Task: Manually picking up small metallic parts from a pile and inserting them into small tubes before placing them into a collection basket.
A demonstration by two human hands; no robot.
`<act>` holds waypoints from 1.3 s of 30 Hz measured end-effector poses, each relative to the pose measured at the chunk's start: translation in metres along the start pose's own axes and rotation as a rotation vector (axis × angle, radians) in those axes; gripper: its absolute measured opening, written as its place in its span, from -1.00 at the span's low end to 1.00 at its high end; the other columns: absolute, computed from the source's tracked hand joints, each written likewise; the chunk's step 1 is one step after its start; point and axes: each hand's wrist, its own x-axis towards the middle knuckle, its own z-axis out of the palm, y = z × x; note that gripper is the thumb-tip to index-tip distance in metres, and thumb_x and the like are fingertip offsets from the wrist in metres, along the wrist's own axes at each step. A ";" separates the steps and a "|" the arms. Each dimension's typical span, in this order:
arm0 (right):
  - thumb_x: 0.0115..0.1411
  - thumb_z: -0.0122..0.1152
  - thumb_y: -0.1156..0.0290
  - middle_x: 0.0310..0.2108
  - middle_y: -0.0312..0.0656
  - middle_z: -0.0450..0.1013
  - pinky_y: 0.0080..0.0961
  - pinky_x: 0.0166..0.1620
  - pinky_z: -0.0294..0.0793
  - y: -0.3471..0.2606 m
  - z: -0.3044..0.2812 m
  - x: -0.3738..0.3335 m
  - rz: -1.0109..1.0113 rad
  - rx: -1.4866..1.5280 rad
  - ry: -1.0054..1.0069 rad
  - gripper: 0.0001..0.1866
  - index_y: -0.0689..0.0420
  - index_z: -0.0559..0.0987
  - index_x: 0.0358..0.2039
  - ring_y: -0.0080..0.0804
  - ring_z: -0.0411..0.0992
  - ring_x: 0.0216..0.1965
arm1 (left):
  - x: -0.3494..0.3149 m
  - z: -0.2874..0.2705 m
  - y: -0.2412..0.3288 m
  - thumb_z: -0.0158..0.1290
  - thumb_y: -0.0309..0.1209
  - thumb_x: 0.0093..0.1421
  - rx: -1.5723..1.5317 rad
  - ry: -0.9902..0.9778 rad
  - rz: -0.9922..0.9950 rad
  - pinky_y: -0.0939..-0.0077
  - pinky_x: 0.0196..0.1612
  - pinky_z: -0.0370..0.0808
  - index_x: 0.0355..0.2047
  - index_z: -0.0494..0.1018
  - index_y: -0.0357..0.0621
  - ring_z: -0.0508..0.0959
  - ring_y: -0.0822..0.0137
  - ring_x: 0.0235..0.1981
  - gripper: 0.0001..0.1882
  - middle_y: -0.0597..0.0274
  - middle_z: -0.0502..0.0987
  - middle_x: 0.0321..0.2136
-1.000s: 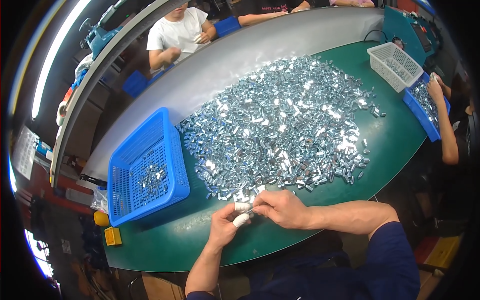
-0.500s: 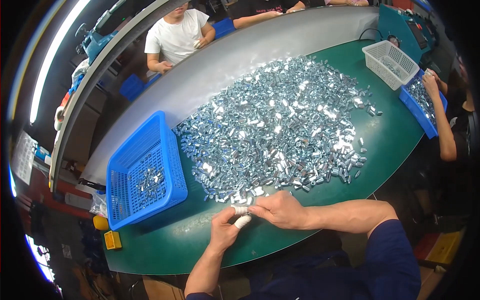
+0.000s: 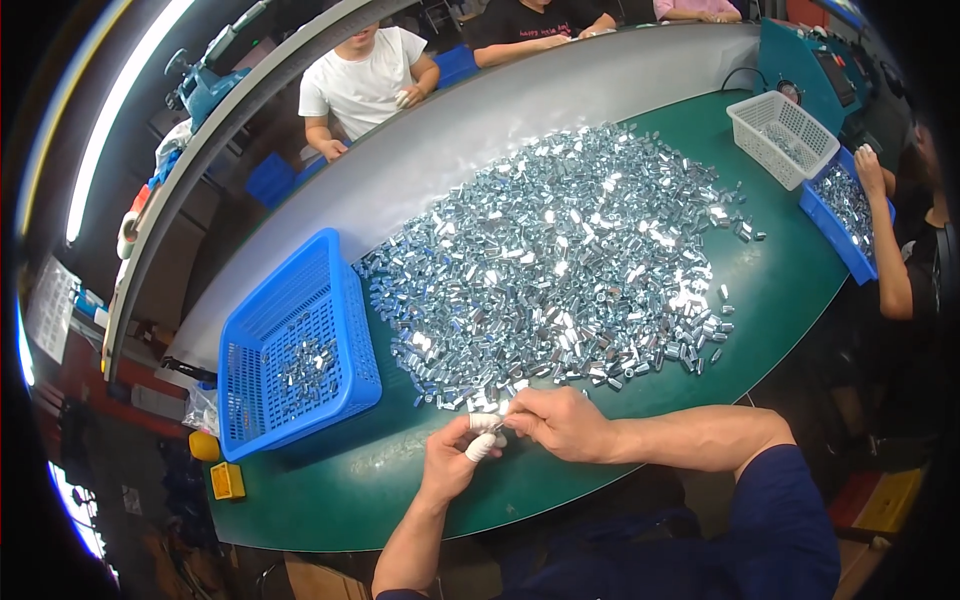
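Observation:
My left hand (image 3: 449,462) is closed in a pinch at the front edge of the pile, with white wraps round its thumb and a finger. A tiny shiny metal piece (image 3: 499,427) shows between its fingertips, mostly hidden. Right against it, my right hand (image 3: 562,425) is also closed, thumb and forefinger pinched at the same spot; what these fingers hold is too small to make out. Just beyond both hands spreads a big heap of small silvery metal sleeves (image 3: 545,270) on the green tabletop (image 3: 400,500).
At the left stands a blue perforated basket (image 3: 365,370) with some metal pieces inside. Small yellow containers (image 3: 228,481) sit at the left edge. Far right are a white basket (image 3: 742,125) and a blue bin (image 3: 838,240), where a co-worker's arm (image 3: 888,235) reaches. Other people sit beyond the grey barrier (image 3: 440,150).
The view has shifted slightly, so the table appears a little lower. My hands stay together, with the right fingers slightly changed in their pinch. The co-worker's hand at right has lifted from the bin.

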 end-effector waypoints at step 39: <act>0.32 0.27 0.31 -0.40 -0.04 0.57 -0.20 -0.29 0.51 -0.004 -0.008 0.003 0.045 -0.066 -0.042 -0.80 0.19 0.58 -0.31 -0.04 0.57 -0.35 | 0.003 0.004 0.006 0.34 -0.52 0.21 0.308 0.165 0.108 0.54 -0.23 0.61 -0.09 0.64 -0.34 0.66 0.43 -0.33 -0.73 0.21 0.69 -0.29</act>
